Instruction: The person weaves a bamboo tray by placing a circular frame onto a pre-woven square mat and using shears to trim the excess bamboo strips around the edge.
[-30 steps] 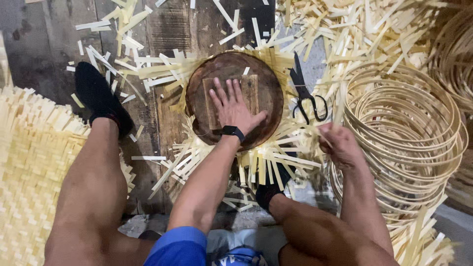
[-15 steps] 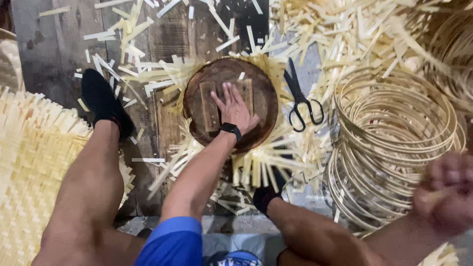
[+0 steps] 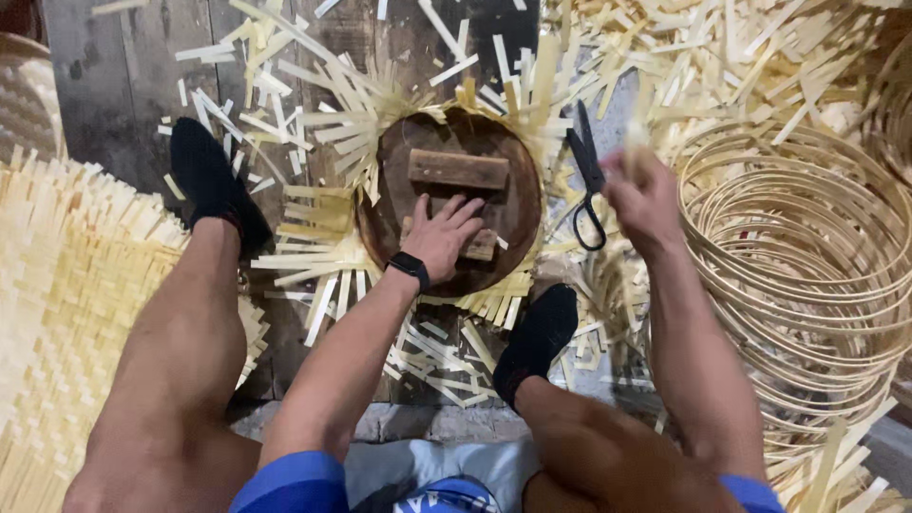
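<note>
While left hand (image 3: 439, 237) fingers spread flat on round wooden mould (image 3: 456, 204), right hand (image 3: 641, 195) pinching bamboo strip (image 3: 635, 142).

round dark wooden disc (image 3: 518, 204) at centre, lying on pale woven strips (image 3: 313, 214) that fan out past its rim from 7 to 2 o'clock. two wooden blocks on the disc: upper block (image 3: 458, 169) bare, lower block (image 3: 480, 245) under the fingers. left hand (image 3: 442, 237) pressed flat on the disc, fingers spread toward 1 o'clock, black watch (image 3: 408, 269) on the wrist. right hand (image 3: 644, 195) raised at 3 o'clock of the disc, closed on a pale strip (image 3: 635, 138), blurred. black scissors (image 3: 589, 180) on the floor between disc and right hand, blades toward 12 o'clock. stack of cane hoops (image 3: 807, 256) at 3 o'clock. woven mat (image 3: 66, 285) at 9 o'clock. black shoes: one (image 3: 214, 185) at 10 o'clock, one (image 3: 534, 340) at 5 o'clock.
</note>
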